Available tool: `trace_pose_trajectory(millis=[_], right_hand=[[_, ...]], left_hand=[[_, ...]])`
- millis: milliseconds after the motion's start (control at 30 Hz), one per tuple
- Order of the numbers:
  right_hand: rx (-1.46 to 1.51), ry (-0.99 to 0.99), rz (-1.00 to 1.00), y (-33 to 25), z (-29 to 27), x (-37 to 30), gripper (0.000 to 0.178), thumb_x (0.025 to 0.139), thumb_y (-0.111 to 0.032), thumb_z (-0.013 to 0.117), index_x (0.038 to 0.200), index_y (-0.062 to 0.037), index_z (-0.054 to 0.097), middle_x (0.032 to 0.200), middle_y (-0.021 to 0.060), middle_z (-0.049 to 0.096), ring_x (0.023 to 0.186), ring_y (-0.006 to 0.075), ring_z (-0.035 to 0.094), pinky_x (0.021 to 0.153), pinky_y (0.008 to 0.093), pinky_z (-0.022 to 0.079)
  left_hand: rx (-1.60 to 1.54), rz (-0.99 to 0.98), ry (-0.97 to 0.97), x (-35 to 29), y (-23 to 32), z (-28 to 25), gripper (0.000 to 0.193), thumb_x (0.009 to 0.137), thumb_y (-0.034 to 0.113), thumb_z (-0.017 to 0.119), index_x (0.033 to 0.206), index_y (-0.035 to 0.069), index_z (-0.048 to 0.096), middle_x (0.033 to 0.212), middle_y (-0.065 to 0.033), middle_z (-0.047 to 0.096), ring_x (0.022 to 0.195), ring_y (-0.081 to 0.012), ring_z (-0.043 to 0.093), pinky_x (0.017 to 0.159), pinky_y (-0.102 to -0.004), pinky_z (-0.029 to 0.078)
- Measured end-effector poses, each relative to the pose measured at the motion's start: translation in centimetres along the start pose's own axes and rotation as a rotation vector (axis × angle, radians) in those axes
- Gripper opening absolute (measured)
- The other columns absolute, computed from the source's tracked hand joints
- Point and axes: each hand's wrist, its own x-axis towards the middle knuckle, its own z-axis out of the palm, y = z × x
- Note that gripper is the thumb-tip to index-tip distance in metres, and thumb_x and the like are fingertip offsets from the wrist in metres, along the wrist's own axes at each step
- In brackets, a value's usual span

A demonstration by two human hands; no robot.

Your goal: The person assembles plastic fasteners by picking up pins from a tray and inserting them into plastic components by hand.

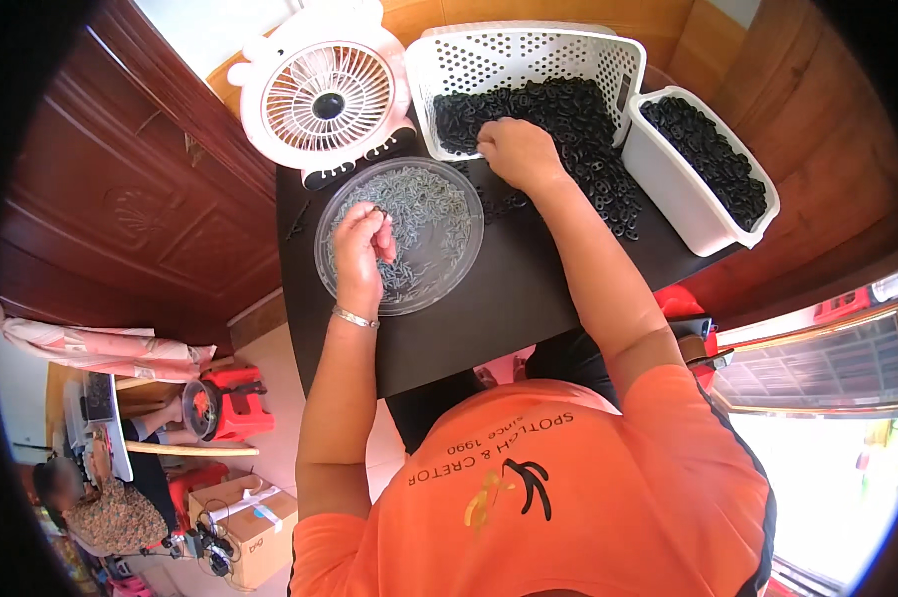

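My left hand is closed above a round clear tub that holds many small grey screw-like pieces. A small dark part shows at its fingertips, probably one of the black pieces. My right hand is at the front of a white perforated basket, over a heap of small black ring-like parts that spills from the basket onto the dark table. Its fingers are curled together, and what they grip, if anything, is hidden.
A white fan stands behind the tub, left of the basket. At the right edge sits a white bin full of black parts. Farther left are a seated person, a red stool and a cardboard box.
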Motion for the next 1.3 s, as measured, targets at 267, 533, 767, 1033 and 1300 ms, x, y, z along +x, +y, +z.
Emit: trace_pose_trajectory(millis=[267,533,767,1033,1300], right_hand=[[-0.225,-0.204,0.062,1.2,1.6,0.5,0.015,0.075,-0.012,0.056,0.085,-0.009,0.067,0.089,0.0134,0.065,0.089,0.0314,0.061,0.074,0.0419,0.05],[0.588,-0.289,0.076,-0.3,0.6,0.3,0.017,0.077,-0.009,0.061,0.092,-0.0026,0.065,0.085,0.0089,0.066,0.076,0.0186,0.062,0.071,0.0319,0.049],[1.304,-0.505,0.054,-3.6,0.2,-0.5,0.023,0.081,-0.002,0.06,0.103,0.0008,0.057,0.081,0.0024,0.06,0.074,0.01,0.058,0.072,0.0244,0.048],[1.637,-0.663,0.198,-6.1,0.1,-1.8,0.025,0.082,-0.005,0.064,0.106,0.0004,0.057,0.085,0.0028,0.06,0.079,0.0129,0.061,0.072,0.0255,0.05],[1.596,-0.691,0.137,-6.0,0.7,-1.8,0.025,0.083,-0.003,0.062,0.107,-0.0002,0.058,0.087,0.0026,0.061,0.08,0.0112,0.06,0.072,0.0254,0.05]], left_hand=[[0.039,0.011,-0.004,-0.4,0.6,0.2,0.015,0.084,0.011,0.049,0.072,0.002,0.053,0.056,-0.0025,0.047,0.043,-0.0116,0.044,0.04,-0.0234,0.034],[-0.009,-0.021,-0.056,-0.8,0.5,0.2,0.014,0.085,0.014,0.048,0.076,0.003,0.052,0.06,-0.0043,0.049,0.047,-0.0137,0.047,0.045,-0.0246,0.036],[-0.099,-0.002,-0.122,-0.9,1.1,0.6,0.014,0.085,0.012,0.048,0.075,0.003,0.052,0.063,-0.0062,0.054,0.05,-0.0132,0.049,0.048,-0.0246,0.038],[-0.09,0.021,-0.127,-1.1,1.1,0.7,0.014,0.085,0.013,0.049,0.078,0.002,0.053,0.065,-0.0067,0.056,0.052,-0.0131,0.05,0.05,-0.0241,0.039],[-0.099,0.045,-0.166,-1.4,1.4,1.1,0.015,0.085,0.016,0.05,0.08,0.003,0.054,0.066,-0.007,0.056,0.053,-0.0136,0.051,0.051,-0.0245,0.04]])
